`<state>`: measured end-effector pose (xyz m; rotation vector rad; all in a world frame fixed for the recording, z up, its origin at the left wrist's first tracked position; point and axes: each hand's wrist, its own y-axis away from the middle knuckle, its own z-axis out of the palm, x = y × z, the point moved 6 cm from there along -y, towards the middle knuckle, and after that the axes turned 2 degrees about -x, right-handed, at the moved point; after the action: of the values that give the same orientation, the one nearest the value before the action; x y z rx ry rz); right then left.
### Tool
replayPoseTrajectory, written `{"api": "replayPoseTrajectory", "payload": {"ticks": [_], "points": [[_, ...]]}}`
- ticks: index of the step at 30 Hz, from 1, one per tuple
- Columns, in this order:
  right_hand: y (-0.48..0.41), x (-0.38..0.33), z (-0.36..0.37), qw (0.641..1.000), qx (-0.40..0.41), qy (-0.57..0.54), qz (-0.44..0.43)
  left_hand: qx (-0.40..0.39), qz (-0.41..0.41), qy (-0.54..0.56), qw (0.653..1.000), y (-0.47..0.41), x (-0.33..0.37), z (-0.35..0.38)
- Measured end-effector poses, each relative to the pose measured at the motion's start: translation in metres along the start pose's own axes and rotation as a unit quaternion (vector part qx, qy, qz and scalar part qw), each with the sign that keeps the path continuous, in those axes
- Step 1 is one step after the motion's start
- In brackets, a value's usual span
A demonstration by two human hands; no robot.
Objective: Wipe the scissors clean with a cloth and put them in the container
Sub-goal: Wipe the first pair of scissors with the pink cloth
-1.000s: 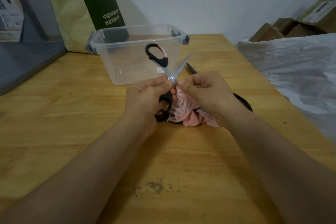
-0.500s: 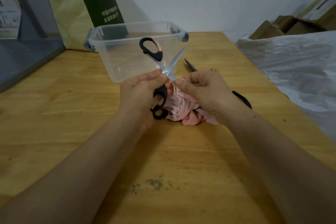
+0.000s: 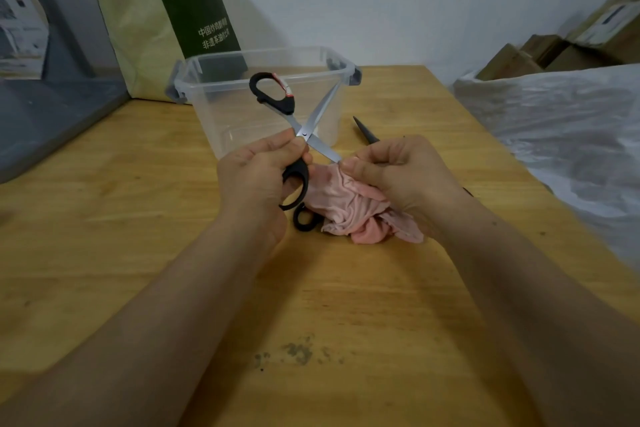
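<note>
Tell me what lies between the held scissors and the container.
Nothing visible. The scissors in the left hand are just in front of the container, whose top is open and lidless.

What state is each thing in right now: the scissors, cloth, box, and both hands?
Scissors: blades spread wide, held aloft.
Pink cloth: bunched, wrapped over one blade tip.
Clear container: upright, lid off, nothing visible inside.
Left hand: grips the scissors' handle.
Right hand: pinches the cloth on the blade.
</note>
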<state>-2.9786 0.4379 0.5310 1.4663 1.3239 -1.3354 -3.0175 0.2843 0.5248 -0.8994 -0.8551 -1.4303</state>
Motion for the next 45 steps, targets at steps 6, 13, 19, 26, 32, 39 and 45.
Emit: {"api": "replayPoseTrajectory", "payload": {"ticks": [6,13,19,26,32,39,45], "points": [[-0.002,0.011,-0.016,0.998,0.054,0.014,0.038,0.087,0.030,0.057,0.994,-0.014,0.012,-0.020],[0.000,0.010,-0.004,0.990,0.022,-0.126,0.065,-0.002,0.009,0.070,0.998,-0.006,-0.001,0.000],[-0.001,0.014,-0.008,0.987,0.050,-0.125,0.084,-0.054,0.001,-0.017,0.998,-0.001,0.001,0.006],[-0.003,0.018,-0.016,0.983,0.069,-0.123,0.114,0.029,0.333,-0.478,0.812,0.005,0.037,0.001],[-0.001,0.020,-0.013,0.976,0.038,-0.151,0.155,-0.077,0.497,-0.598,0.624,0.003,0.035,0.012],[0.001,0.010,-0.025,0.976,0.077,-0.162,0.125,-0.068,0.430,-0.517,0.737,0.004,0.034,0.004],[0.000,0.010,-0.049,0.957,0.190,-0.166,0.143,-0.020,0.086,-0.222,0.971,-0.001,0.012,-0.001]]}}
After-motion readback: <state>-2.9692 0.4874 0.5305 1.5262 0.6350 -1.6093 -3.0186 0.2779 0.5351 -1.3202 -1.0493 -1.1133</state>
